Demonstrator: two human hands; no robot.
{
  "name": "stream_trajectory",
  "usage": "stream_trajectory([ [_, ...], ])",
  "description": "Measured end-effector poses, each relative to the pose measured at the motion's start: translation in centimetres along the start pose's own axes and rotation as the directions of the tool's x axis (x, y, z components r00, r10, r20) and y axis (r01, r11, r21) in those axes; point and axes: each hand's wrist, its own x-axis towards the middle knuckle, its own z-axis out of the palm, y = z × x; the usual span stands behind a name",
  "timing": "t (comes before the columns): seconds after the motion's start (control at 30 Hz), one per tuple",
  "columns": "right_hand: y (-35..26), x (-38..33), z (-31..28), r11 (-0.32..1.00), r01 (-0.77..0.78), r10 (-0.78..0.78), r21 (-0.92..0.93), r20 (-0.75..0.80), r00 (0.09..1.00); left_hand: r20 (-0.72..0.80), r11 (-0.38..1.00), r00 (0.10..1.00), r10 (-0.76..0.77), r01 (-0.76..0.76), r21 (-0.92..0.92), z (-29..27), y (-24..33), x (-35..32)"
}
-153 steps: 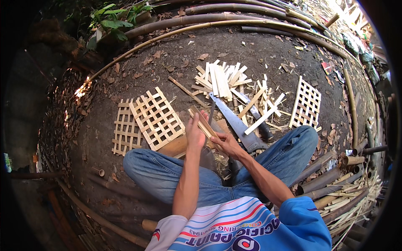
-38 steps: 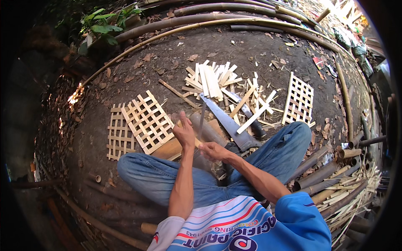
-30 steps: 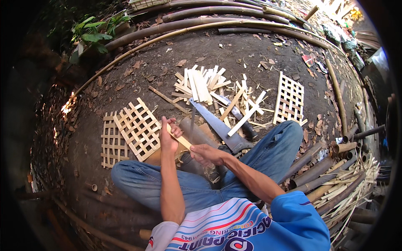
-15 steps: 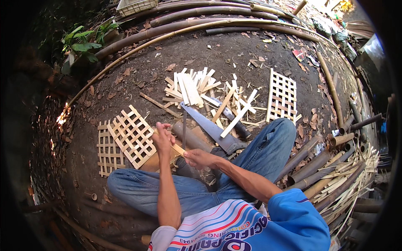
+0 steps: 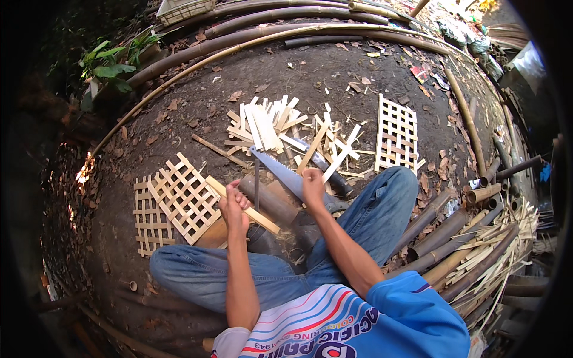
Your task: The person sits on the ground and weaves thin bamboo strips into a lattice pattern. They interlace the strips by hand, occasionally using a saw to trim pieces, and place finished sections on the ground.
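Daylight's blowing out beyond and right of the saw (image 5: 285,175); shade's swallowing far left; fisheye's bending poles (image 5: 194,51) beyond it.

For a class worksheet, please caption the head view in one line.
Left hand gripping pale strips, right hand near a saw, lattice panels and piled strips nearby.

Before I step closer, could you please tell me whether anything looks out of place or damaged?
Mostly untidy: the strips beyond the saw sprawl at all angles, and at the left one lattice lies askew, overlapping a second lattice. The saw's uncovered teeth also show near the right hand. I see no clear damage.
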Motion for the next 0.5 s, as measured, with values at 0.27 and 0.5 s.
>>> stream_trajectory([
  [0.27,3.9,5.4,-1.2,0.737,-0.575,0.675,0.355,-0.419,0.607,-0.043,0.957,0.963,-0.266,0.259,-0.129,0.8,-2.0,0.6],
  [0.5,5.9,6.2,0.1,0.934,-0.355,0.324,0.029,-0.488,0.811,-0.048,0.950,0.951,-0.306,0.301,-0.079,0.3,-2.4,0.4],
])
